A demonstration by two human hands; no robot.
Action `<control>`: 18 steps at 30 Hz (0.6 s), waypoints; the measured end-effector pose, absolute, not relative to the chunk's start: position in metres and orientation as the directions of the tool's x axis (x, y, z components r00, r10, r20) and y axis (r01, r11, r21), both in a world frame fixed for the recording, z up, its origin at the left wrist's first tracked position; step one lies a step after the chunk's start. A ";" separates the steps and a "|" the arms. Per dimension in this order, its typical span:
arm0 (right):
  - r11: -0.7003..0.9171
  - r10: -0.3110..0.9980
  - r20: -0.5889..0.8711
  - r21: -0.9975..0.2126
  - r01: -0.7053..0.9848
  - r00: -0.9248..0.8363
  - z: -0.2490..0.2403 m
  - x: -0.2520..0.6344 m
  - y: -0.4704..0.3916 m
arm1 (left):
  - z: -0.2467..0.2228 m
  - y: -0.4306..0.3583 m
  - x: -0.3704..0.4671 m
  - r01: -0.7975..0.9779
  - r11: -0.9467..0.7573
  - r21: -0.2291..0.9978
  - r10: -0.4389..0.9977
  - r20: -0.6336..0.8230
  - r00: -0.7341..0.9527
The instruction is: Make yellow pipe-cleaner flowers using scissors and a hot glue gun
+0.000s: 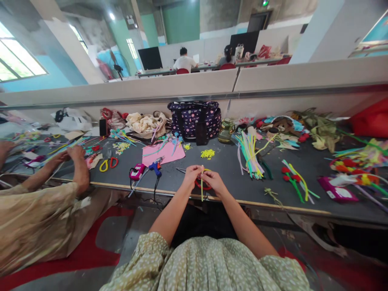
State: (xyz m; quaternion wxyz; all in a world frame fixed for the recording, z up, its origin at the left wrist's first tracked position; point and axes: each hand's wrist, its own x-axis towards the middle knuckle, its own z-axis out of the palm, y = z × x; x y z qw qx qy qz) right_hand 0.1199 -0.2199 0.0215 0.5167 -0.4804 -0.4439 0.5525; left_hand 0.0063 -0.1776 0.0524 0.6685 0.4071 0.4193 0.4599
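Observation:
Close together over the front edge of the dark table, my left hand and my right hand pinch a yellow-green pipe cleaner, which hangs down between them. Fingers of both hands are closed on it. Partly hidden under my hands lies a pair of scissors, its blades pointing left. A small pile of short yellow pieces sits just beyond my hands. Left of them are a blue glue gun and a pink sheet of paper with pipe cleaners on it.
A bundle of pipe cleaners stands right of my hands, with red-tipped green stems farther right. Behind are a patterned bag and a green jar. A co-worker's hands work at left, near yellow-and-red scissors.

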 end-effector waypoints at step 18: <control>0.060 0.984 0.022 -0.975 -0.214 0.177 0.024 0.155 -0.181 | 0.033 -0.146 0.023 -0.284 0.317 0.905 0.891 -0.181 0.417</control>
